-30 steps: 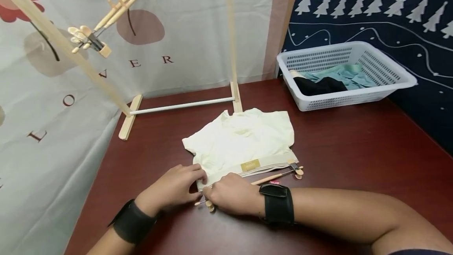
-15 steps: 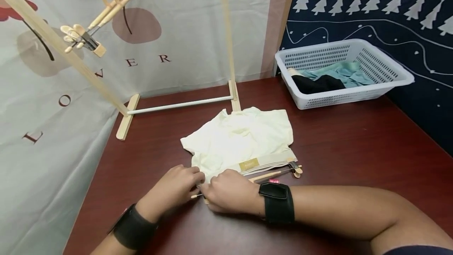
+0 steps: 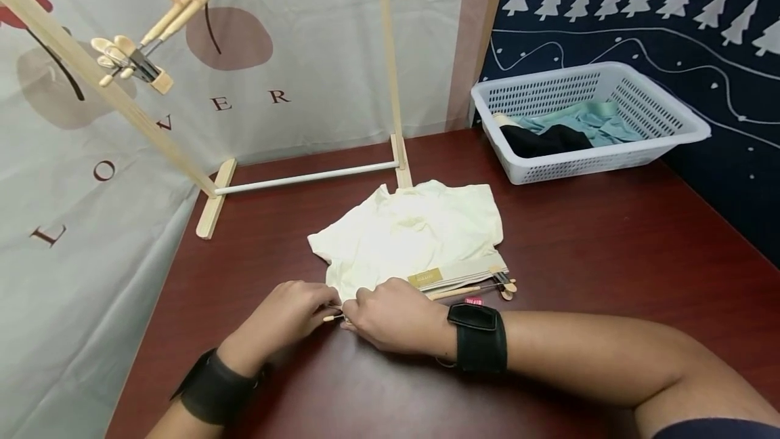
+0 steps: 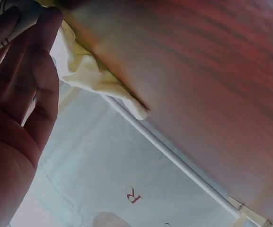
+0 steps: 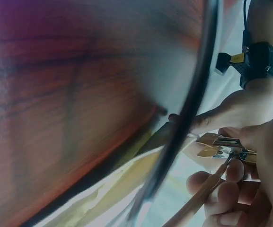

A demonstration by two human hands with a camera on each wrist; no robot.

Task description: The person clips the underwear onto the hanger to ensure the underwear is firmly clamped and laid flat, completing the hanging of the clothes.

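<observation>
Pinching hard, the right hand (image 3: 396, 320) squeezes the metal clip (image 5: 221, 146) at the hanger's (image 3: 453, 292) near end, fingers curled round it. Left hand (image 3: 286, 320) meets it there, fingertips nipping the corner of the cream garment (image 3: 414, 236), which lies flat mid-table (image 3: 609, 256), waistband along the hanger. Looks soft, light and floppy; my read is it will sag unless held by the firmer waistband, close to each clip. Hanger is thin wood, stiff, likely fiddly at the springs. Behind stands the rack (image 3: 393, 87); right, a basket (image 3: 670, 134) of clothes.
</observation>
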